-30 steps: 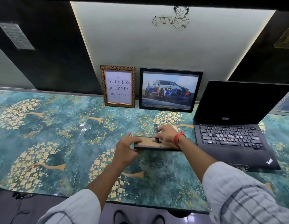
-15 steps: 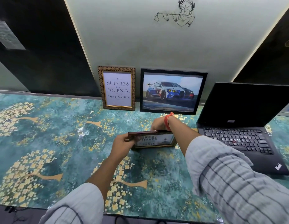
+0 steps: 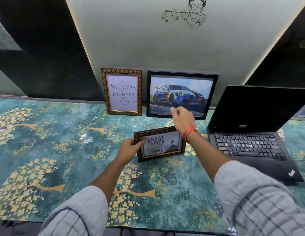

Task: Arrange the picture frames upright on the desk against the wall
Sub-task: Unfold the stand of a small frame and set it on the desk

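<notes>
small frame [image 3: 161, 145]: upright mid-desk, well short of the wall; we steady it.
left hand [image 3: 131, 149]: fingers pinch its left edge.
right hand [image 3: 182, 120]: behind it, loosely curled, holding nothing, likely at the stand.
other frames: text frame [image 3: 122, 91], car frame [image 3: 181, 94] lean on wall.
laptop [image 3: 250, 133]: right, open.

Small frame [image 3: 161, 143] on desk [image 3: 46, 133], before car frame [image 3: 181, 94]; laptop [image 3: 250, 133] right.

Left hand [image 3: 131, 149] gripping, right hand [image 3: 183, 119] raised, fingers curled.
</notes>
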A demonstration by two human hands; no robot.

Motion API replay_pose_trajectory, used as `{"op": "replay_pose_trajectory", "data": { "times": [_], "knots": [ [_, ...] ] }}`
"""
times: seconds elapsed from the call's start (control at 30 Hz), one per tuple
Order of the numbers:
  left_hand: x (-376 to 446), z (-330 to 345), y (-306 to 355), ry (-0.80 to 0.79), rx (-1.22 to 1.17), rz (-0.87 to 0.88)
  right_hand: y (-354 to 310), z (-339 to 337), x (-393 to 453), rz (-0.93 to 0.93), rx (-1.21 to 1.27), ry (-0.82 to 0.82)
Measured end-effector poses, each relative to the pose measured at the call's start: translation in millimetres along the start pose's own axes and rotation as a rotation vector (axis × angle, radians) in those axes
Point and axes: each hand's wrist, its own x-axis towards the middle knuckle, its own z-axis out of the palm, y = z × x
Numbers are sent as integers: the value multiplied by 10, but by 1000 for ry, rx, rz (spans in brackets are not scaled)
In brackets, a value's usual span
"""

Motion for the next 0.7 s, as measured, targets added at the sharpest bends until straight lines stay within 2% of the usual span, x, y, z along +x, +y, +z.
{"op": "replay_pose_trajectory", "data": {
  "times": [0.07,0.1,0.2,0.27,0.43,0.5,0.7],
  "knots": [
    [14,-50,-10,-45,-84,-13,193,-63,-236,75,211,241],
    [19,-67,9,-82,-142,-56,297,-48,-354,138,335,263],
    [76,-126,3,-252,-342,-242,546,87,-679,321,601,23],
    [166,-144,-13,-357,-517,-341,622,148,-816,328,591,-100],
    [152,106,172,-456,-544,-538,567,130,-811,304,500,-160],
    [134,188,194,-490,-562,-572,602,130,-798,317,497,-157],
    [124,206,207,-455,-658,-583,660,118,-805,335,509,-165]
  ]
}}
